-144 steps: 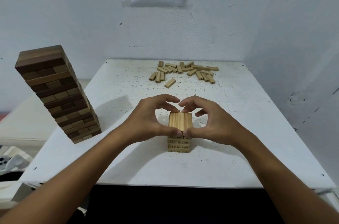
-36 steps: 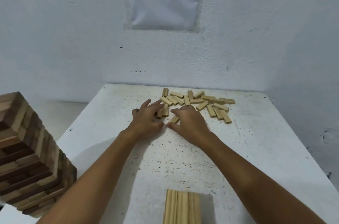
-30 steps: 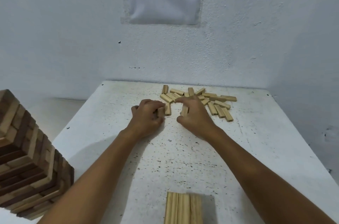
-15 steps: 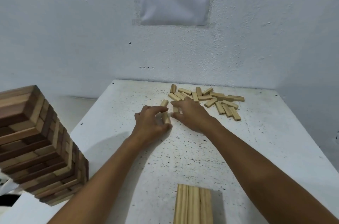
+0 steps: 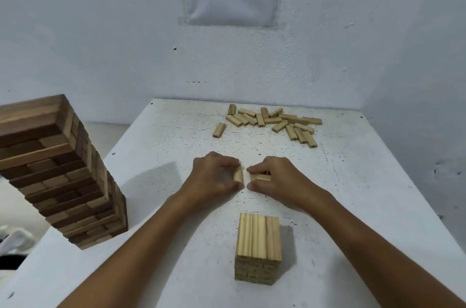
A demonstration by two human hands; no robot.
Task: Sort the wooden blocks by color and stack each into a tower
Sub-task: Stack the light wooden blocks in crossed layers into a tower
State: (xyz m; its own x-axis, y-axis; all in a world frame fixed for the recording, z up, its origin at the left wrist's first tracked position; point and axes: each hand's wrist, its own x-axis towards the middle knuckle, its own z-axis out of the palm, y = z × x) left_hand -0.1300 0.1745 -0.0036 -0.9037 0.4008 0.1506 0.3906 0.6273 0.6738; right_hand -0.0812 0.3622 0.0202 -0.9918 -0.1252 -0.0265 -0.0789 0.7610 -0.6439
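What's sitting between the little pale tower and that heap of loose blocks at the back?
In the head view, both hands, left hand and right hand, each holding pale blocks.

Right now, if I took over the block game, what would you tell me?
Left hand grips a light block; right hand grips another light block. Both are above the table, between the loose pile at the far edge and the short light tower near you. The brown tower on the left stands tall. Left to do: add these blocks, then stack the pile.
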